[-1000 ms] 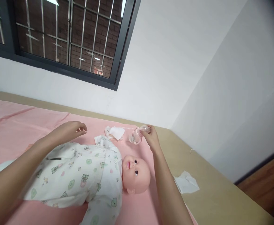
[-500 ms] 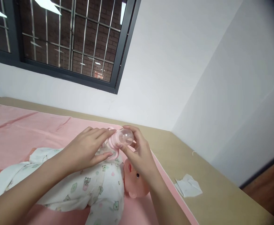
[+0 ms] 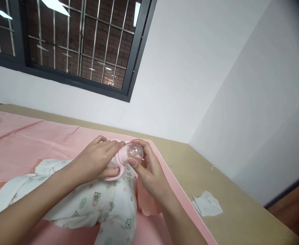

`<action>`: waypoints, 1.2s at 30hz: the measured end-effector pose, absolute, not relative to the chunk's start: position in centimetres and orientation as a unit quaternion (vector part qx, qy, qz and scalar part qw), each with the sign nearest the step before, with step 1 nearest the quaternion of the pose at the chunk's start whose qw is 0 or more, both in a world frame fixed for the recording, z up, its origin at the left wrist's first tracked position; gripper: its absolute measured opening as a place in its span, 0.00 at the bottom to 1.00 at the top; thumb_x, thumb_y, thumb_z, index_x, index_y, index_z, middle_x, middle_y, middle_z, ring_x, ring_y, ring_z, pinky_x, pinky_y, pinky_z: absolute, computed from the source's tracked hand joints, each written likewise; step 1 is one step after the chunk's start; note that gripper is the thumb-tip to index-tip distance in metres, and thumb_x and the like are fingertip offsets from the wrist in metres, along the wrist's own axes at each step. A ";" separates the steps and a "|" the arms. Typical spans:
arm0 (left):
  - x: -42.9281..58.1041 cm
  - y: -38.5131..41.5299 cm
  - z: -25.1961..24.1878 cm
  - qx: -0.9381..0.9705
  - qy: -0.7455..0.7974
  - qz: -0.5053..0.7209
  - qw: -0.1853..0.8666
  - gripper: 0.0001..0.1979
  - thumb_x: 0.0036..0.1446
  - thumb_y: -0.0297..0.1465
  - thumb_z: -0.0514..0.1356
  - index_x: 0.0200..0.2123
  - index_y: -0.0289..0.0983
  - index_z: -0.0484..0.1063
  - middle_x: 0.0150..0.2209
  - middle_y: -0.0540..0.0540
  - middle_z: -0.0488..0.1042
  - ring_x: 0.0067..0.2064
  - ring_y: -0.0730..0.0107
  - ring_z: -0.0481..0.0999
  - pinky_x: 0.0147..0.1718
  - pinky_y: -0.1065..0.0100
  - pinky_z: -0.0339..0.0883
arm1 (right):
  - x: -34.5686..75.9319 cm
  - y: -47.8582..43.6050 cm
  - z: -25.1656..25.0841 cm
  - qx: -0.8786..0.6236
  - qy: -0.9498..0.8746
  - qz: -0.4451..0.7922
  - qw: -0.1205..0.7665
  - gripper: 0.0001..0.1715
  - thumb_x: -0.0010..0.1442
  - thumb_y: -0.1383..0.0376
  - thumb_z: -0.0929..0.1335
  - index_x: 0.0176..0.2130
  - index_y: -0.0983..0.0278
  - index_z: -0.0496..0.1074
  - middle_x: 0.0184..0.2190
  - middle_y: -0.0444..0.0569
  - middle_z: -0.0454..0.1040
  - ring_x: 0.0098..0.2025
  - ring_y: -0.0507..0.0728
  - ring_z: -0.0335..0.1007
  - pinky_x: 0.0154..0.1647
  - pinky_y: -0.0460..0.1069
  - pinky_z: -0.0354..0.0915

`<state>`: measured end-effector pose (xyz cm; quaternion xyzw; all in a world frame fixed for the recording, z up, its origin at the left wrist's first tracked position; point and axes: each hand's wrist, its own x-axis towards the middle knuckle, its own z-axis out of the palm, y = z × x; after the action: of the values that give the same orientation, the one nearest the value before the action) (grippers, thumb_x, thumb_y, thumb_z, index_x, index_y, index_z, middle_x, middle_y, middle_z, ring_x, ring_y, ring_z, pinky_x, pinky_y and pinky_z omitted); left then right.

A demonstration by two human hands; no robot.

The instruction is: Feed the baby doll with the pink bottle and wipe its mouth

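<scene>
A baby doll (image 3: 106, 204) in a white printed romper lies on a pink sheet (image 3: 37, 136), its head mostly hidden behind my right hand. Above the doll's chest both hands hold a small pink baby bottle (image 3: 125, 158) with a handle ring and a clear domed cap (image 3: 135, 151). My left hand (image 3: 98, 163) grips the bottle's pink body. My right hand (image 3: 145, 170) has its fingers around the clear cap.
The sheet covers a tan surface (image 3: 216, 177) that meets white walls in a corner. A crumpled white tissue (image 3: 207, 204) lies on the tan part at the right. A barred window (image 3: 70, 44) is high on the far wall.
My right hand brought the bottle from beyond the doll's head to above its chest, and my left hand joined it. The head view shifted slightly; the doll's face is now covered.
</scene>
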<state>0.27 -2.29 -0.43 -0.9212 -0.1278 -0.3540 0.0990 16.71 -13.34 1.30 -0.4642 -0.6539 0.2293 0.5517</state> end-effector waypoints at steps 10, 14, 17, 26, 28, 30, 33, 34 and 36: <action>0.1 -2.4 -0.3 -0.923 -0.133 -0.356 0.062 0.25 0.48 0.28 0.55 0.53 0.40 0.62 0.43 0.48 0.77 0.36 0.63 0.72 0.42 0.61 0.58 | 16.7 -13.4 1.4 -0.469 -0.661 0.234 0.537 0.22 0.60 0.54 0.69 0.52 0.56 0.64 0.50 0.49 0.68 0.50 0.57 0.66 0.51 0.52 0.66; 0.0 -2.4 -0.2 -0.921 -0.126 -0.362 0.065 0.25 0.48 0.28 0.56 0.52 0.39 0.62 0.40 0.50 0.77 0.33 0.66 0.70 0.41 0.62 0.57 | 16.7 -13.5 1.5 -0.465 -0.652 0.253 0.543 0.22 0.60 0.54 0.69 0.51 0.56 0.64 0.48 0.48 0.68 0.49 0.55 0.67 0.49 0.50 0.67; 0.0 -2.4 -0.1 -0.925 -0.122 -0.355 0.054 0.24 0.48 0.28 0.55 0.52 0.40 0.63 0.40 0.50 0.77 0.32 0.67 0.69 0.40 0.63 0.57 | 16.8 -13.4 1.5 -0.466 -0.652 0.262 0.538 0.22 0.59 0.54 0.69 0.51 0.56 0.63 0.47 0.48 0.68 0.48 0.55 0.67 0.48 0.51 0.67; -0.3 -2.0 0.0 -0.934 -0.139 -0.326 0.046 0.24 0.47 0.29 0.55 0.51 0.41 0.66 0.35 0.51 0.75 0.31 0.67 0.69 0.39 0.64 0.57 | 17.1 -13.2 1.5 -0.464 -0.657 0.272 0.528 0.22 0.59 0.53 0.69 0.50 0.57 0.64 0.49 0.48 0.68 0.46 0.55 0.68 0.45 0.51 0.68; -0.4 -1.9 0.0 -0.935 -0.139 -0.324 0.044 0.23 0.47 0.28 0.55 0.49 0.42 0.66 0.34 0.51 0.75 0.31 0.68 0.69 0.38 0.65 0.57 | 17.0 -13.2 1.5 -0.468 -0.654 0.271 0.528 0.22 0.59 0.53 0.69 0.51 0.56 0.64 0.50 0.48 0.68 0.46 0.56 0.68 0.46 0.51 0.68; -0.3 -1.8 0.0 -0.933 -0.138 -0.330 0.046 0.23 0.46 0.28 0.55 0.49 0.41 0.66 0.35 0.52 0.76 0.31 0.68 0.69 0.37 0.65 0.56 | 16.9 -13.3 1.4 -0.475 -0.650 0.270 0.529 0.23 0.60 0.53 0.68 0.52 0.56 0.63 0.50 0.48 0.68 0.48 0.56 0.68 0.48 0.51 0.67; -0.3 -1.8 -0.1 -0.931 -0.139 -0.335 0.046 0.25 0.46 0.27 0.54 0.50 0.41 0.66 0.39 0.52 0.77 0.33 0.68 0.70 0.38 0.66 0.56 | 16.7 -13.2 1.2 -0.474 -0.646 0.279 0.529 0.24 0.60 0.53 0.68 0.53 0.55 0.61 0.51 0.48 0.68 0.49 0.56 0.68 0.47 0.52 0.68; -0.2 -1.7 -0.1 -0.931 -0.145 -0.332 0.043 0.25 0.46 0.28 0.55 0.51 0.41 0.66 0.41 0.52 0.77 0.34 0.68 0.71 0.39 0.66 0.56 | 16.7 -13.1 1.2 -0.471 -0.646 0.278 0.532 0.24 0.60 0.53 0.68 0.53 0.55 0.61 0.51 0.48 0.68 0.49 0.56 0.69 0.47 0.52 0.68; -0.3 -1.4 0.0 -0.932 -0.171 -0.317 0.033 0.25 0.46 0.29 0.55 0.51 0.42 0.66 0.42 0.51 0.78 0.35 0.67 0.72 0.40 0.65 0.57 | 17.0 -12.9 1.2 -0.467 -0.643 0.257 0.550 0.23 0.60 0.53 0.68 0.52 0.55 0.62 0.51 0.48 0.68 0.50 0.56 0.68 0.48 0.52 0.68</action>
<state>-0.29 -1.43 -0.01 -0.9323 -0.1708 -0.3170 0.0335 16.98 -12.93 1.24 -0.4669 -0.6434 0.2568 0.5496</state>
